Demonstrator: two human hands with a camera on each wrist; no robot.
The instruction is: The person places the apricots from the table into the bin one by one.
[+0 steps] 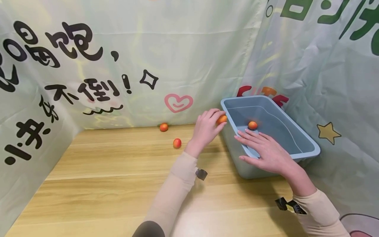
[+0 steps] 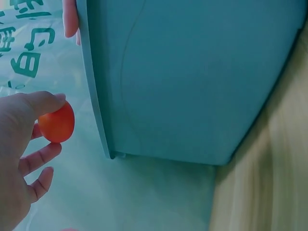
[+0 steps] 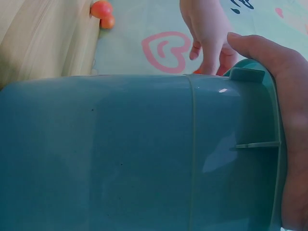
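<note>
My left hand [image 1: 206, 127] pinches a small orange-red tomato [image 1: 221, 119] between thumb and fingers, just outside the left rim of the blue plastic bin [image 1: 306, 152]. The same tomato [image 2: 57, 122] shows smooth and oval in the left wrist view. My right hand [image 1: 267, 152] lies over the bin's near rim with its fingers straight and spread. Inside the bin is another tomato [image 1: 252, 125]. Two more lie on the table: one tomato [image 1: 164, 127] by the back cloth, and a second tomato [image 1: 177, 143] closer to my left wrist.
The bin stands at the right of the wooden table [image 1: 118, 191]. A printed cloth [image 1: 189, 59] rises behind the table, and another cloth panel [image 1: 349, 131] stands close along the bin's right side.
</note>
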